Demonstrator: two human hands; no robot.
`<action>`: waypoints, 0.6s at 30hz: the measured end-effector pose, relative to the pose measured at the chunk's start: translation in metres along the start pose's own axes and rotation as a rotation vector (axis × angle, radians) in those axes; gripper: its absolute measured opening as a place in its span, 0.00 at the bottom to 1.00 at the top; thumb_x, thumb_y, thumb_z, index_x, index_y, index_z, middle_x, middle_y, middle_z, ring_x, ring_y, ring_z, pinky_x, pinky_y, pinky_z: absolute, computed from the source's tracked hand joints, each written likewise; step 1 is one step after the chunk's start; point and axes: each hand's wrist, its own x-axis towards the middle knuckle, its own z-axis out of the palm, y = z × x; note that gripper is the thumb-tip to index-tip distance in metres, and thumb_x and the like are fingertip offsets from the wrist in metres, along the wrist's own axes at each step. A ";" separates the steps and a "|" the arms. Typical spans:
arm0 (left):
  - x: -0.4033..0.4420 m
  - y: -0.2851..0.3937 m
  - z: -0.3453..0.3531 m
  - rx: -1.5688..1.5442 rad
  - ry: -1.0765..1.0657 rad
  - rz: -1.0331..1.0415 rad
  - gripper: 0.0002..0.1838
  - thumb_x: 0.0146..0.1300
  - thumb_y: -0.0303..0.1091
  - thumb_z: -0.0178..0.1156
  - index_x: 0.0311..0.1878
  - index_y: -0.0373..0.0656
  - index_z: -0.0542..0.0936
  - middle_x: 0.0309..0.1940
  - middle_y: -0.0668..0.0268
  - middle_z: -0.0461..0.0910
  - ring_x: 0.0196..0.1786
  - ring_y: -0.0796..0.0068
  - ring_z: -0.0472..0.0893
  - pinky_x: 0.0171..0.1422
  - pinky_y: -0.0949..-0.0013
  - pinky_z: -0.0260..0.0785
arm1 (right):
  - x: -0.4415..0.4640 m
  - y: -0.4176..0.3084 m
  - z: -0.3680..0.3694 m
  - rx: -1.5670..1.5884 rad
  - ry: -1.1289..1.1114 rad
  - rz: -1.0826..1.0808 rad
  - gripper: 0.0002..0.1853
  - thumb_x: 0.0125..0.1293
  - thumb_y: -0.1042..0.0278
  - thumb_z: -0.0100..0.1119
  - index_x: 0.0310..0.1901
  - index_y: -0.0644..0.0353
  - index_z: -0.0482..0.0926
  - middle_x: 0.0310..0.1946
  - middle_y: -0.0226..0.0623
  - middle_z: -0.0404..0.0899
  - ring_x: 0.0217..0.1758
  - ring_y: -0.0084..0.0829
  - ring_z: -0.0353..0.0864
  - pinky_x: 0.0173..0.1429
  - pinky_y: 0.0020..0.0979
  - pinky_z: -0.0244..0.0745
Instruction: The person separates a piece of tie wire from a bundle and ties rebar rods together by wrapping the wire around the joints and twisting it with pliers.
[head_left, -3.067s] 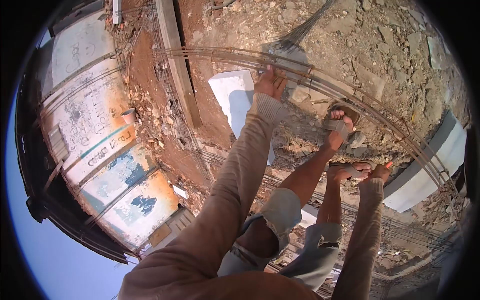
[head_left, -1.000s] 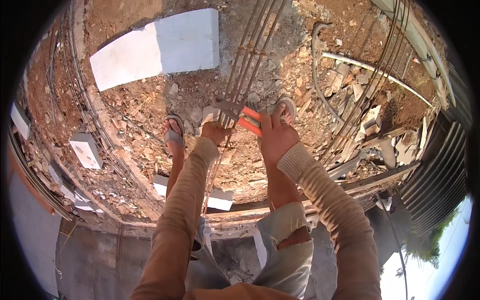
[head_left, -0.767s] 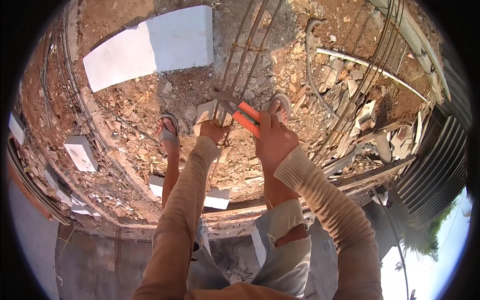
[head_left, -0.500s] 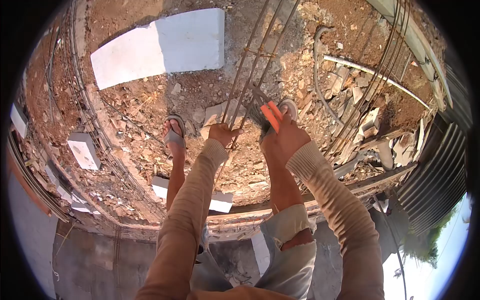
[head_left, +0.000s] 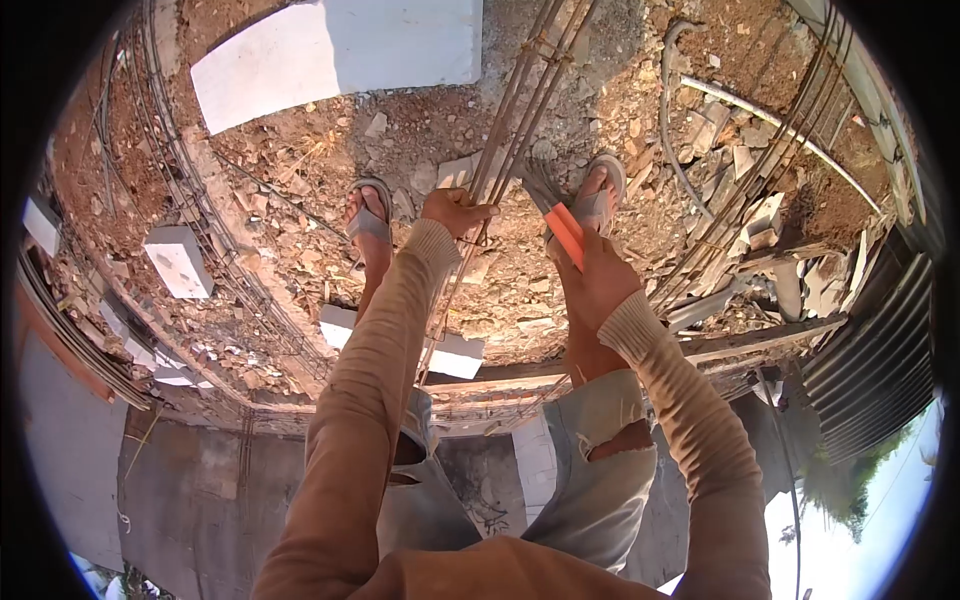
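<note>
My left hand (head_left: 458,212) is closed around the long thin steel bars of a rebar cage (head_left: 520,105), which runs upward from between my legs. In my right hand (head_left: 607,278) is a pair of pincers with orange handles (head_left: 567,236). Its dark metal end points up and left toward the bars, apart from my left hand. Dark strands like tie wire (head_left: 541,184) show around that end; where they end and the tool begins is hard to make out. Rusty wire ties (head_left: 543,47) bind the bars farther up.
A large white block (head_left: 400,50) lies ahead on rubble. Smaller white blocks (head_left: 180,262) sit to the left. More rebar cages (head_left: 190,190) flank both sides. A pale pipe (head_left: 780,125) and broken pieces lie at right, near corrugated sheet (head_left: 875,350). My sandalled feet (head_left: 370,208) stand apart.
The view has shifted, so the ground appears lower and farther left-to-right displaced. The pincers' handles look closer together. My left hand still grips the bars, slightly higher in view.
</note>
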 end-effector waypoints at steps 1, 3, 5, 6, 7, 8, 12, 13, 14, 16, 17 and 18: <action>0.000 -0.004 -0.007 0.006 -0.043 0.054 0.24 0.50 0.41 0.80 0.16 0.41 0.74 0.16 0.69 0.75 0.23 0.80 0.72 0.29 0.69 0.65 | -0.004 0.001 0.006 0.027 -0.081 0.002 0.28 0.69 0.59 0.54 0.63 0.69 0.63 0.49 0.64 0.76 0.43 0.61 0.82 0.47 0.52 0.80; -0.010 -0.018 -0.014 -0.200 0.040 0.109 0.19 0.51 0.39 0.80 0.22 0.38 0.79 0.21 0.67 0.79 0.29 0.78 0.77 0.35 0.70 0.70 | -0.015 -0.002 0.017 0.013 -0.125 -0.023 0.27 0.66 0.64 0.56 0.61 0.69 0.62 0.47 0.62 0.77 0.42 0.59 0.83 0.45 0.52 0.80; -0.014 -0.043 -0.025 -0.490 0.140 0.116 0.18 0.54 0.32 0.77 0.45 0.35 0.85 0.35 0.61 0.87 0.46 0.72 0.84 0.55 0.69 0.77 | -0.027 -0.011 0.026 -0.068 -0.173 -0.079 0.27 0.62 0.70 0.58 0.60 0.70 0.62 0.43 0.56 0.77 0.39 0.52 0.85 0.41 0.48 0.81; -0.013 -0.074 -0.025 -0.493 0.141 0.106 0.18 0.54 0.32 0.77 0.45 0.35 0.85 0.35 0.61 0.87 0.46 0.72 0.84 0.55 0.69 0.77 | -0.034 -0.017 0.029 -0.069 -0.183 -0.078 0.27 0.62 0.70 0.58 0.60 0.70 0.62 0.43 0.56 0.77 0.39 0.52 0.85 0.41 0.48 0.81; -0.013 -0.107 -0.023 -0.456 0.039 0.098 0.20 0.54 0.32 0.77 0.49 0.35 0.84 0.39 0.60 0.87 0.47 0.71 0.84 0.55 0.69 0.78 | -0.040 -0.024 0.032 -0.187 -0.208 -0.139 0.27 0.62 0.70 0.58 0.60 0.71 0.63 0.43 0.54 0.78 0.38 0.49 0.86 0.40 0.46 0.81; -0.017 -0.129 -0.021 -0.420 -0.063 0.092 0.23 0.54 0.31 0.77 0.52 0.36 0.82 0.42 0.59 0.86 0.47 0.70 0.84 0.56 0.68 0.78 | -0.045 -0.030 0.036 -0.305 -0.231 -0.201 0.28 0.61 0.69 0.59 0.60 0.71 0.64 0.42 0.51 0.78 0.38 0.45 0.87 0.38 0.43 0.82; -0.047 -0.184 -0.017 0.205 -0.307 0.025 0.29 0.52 0.30 0.77 0.57 0.34 0.79 0.55 0.56 0.83 0.51 0.67 0.83 0.57 0.66 0.77 | -0.059 -0.051 0.064 -0.374 -0.171 -0.485 0.29 0.65 0.67 0.55 0.64 0.72 0.63 0.42 0.49 0.78 0.36 0.42 0.86 0.37 0.38 0.84; -0.057 -0.177 -0.018 0.197 -0.308 0.022 0.29 0.52 0.30 0.77 0.57 0.34 0.79 0.55 0.56 0.83 0.51 0.67 0.83 0.57 0.66 0.77 | -0.057 -0.058 0.071 -0.381 -0.184 -0.540 0.29 0.66 0.66 0.53 0.65 0.72 0.62 0.43 0.51 0.78 0.36 0.42 0.86 0.38 0.37 0.85; -0.065 -0.168 -0.019 0.244 -0.329 -0.036 0.28 0.52 0.30 0.76 0.58 0.35 0.79 0.55 0.57 0.83 0.52 0.66 0.83 0.58 0.65 0.76 | -0.051 -0.053 0.081 -0.389 -0.190 -0.541 0.29 0.66 0.66 0.53 0.65 0.72 0.62 0.43 0.51 0.78 0.36 0.42 0.86 0.38 0.37 0.85; -0.073 -0.175 -0.014 0.282 -0.367 -0.099 0.28 0.53 0.30 0.75 0.58 0.36 0.79 0.54 0.57 0.83 0.52 0.65 0.83 0.59 0.65 0.75 | -0.038 -0.039 0.103 -0.502 -0.252 -0.490 0.29 0.65 0.65 0.58 0.63 0.73 0.63 0.44 0.51 0.78 0.41 0.44 0.86 0.41 0.38 0.84; -0.066 -0.185 -0.011 0.205 -0.374 -0.103 0.27 0.53 0.31 0.74 0.57 0.37 0.79 0.49 0.58 0.85 0.50 0.66 0.84 0.56 0.64 0.76 | -0.028 -0.036 0.108 -0.478 -0.417 -0.129 0.24 0.66 0.65 0.57 0.57 0.72 0.64 0.42 0.50 0.78 0.42 0.45 0.87 0.42 0.40 0.84; -0.054 -0.202 -0.006 0.128 -0.373 -0.108 0.26 0.53 0.32 0.74 0.56 0.38 0.79 0.44 0.59 0.86 0.47 0.67 0.84 0.53 0.64 0.76 | -0.028 -0.029 0.114 -0.484 -0.417 -0.129 0.24 0.66 0.65 0.57 0.57 0.72 0.64 0.42 0.50 0.78 0.42 0.45 0.87 0.42 0.40 0.84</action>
